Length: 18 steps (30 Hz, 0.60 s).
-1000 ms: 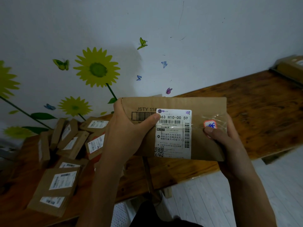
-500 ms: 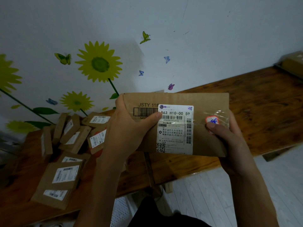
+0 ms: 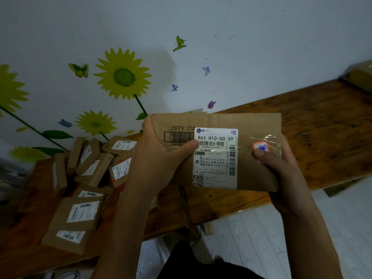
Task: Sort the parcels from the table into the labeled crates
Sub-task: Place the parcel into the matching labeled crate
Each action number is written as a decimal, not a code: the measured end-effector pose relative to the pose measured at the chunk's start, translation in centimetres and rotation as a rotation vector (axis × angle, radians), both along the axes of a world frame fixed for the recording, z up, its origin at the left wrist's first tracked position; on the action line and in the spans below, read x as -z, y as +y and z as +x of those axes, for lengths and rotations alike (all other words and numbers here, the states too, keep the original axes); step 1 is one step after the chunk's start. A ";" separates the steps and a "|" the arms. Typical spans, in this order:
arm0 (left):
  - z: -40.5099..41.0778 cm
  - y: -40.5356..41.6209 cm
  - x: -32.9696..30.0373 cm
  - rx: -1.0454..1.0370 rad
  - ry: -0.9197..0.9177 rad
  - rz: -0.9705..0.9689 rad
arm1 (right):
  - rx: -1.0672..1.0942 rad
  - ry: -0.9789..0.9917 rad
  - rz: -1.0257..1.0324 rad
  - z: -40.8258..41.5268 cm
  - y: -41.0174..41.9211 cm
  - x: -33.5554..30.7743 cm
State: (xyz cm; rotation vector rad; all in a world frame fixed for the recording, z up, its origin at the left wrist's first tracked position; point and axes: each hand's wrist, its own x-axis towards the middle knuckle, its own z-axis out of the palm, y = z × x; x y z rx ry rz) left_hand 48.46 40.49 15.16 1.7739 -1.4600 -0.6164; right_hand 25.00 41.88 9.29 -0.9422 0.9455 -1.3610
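A pale wall [image 3: 241, 47] with sunflower stickers [image 3: 122, 74] and small butterfly stickers [image 3: 179, 43] backs a dark wooden table [image 3: 322, 121]. In the head view, both hands hold one brown cardboard parcel [image 3: 259, 125] up over the table's near edge, label facing the camera. The left hand [image 3: 159, 160] grips its nine o'clock end, thumb across the front beside the label. The right hand [image 3: 281, 166] grips the three o'clock end, thumb on a red-edged sticker [image 3: 261, 147] under clear tape. Print on the cardboard reads "JSTY 11#" above a barcode. The white shipping label [image 3: 215, 158] reads "863 H10-00 59", with barcodes, Chinese address lines and a QR code. At eight o'clock a pile of labelled parcels [image 3: 80, 188] lies on the table; their print is too small to read.
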 end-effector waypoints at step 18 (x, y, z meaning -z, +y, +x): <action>-0.2 0.6 0.4 0.018 -0.010 0.004 | -0.011 -0.021 0.009 -0.3 0.3 0.4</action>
